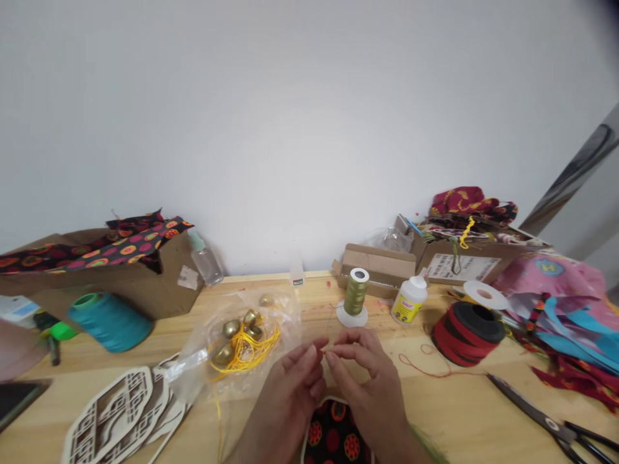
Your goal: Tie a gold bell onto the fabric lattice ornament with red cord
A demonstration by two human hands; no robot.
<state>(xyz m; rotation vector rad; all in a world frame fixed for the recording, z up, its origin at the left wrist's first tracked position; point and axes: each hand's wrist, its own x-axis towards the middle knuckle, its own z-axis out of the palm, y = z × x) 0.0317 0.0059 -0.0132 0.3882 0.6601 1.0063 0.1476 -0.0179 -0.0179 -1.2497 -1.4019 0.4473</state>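
Note:
My left hand [297,380] and my right hand [365,370] meet at the fingertips low in the middle of the view, both closed in a pinch. Between them shows a small bit of red thread [322,351]; its length is hidden by the fingers. Below the hands lies a black fabric piece [333,435] with red and orange round patterns and a white edge, partly covered by my right hand. An olive-green thread spool [356,293] stands just beyond the hands. To the right, a loose red cord [435,374] curls on the table near a red-and-black spool [467,335].
Brass bells [232,327] with yellow cord lie on a plastic bag at left, near wooden lattice frames [111,412] and a teal thread cone [111,322]. A glue bottle [409,299] and scissors [546,419] are right. Cardboard boxes [169,290] with fabric line the back.

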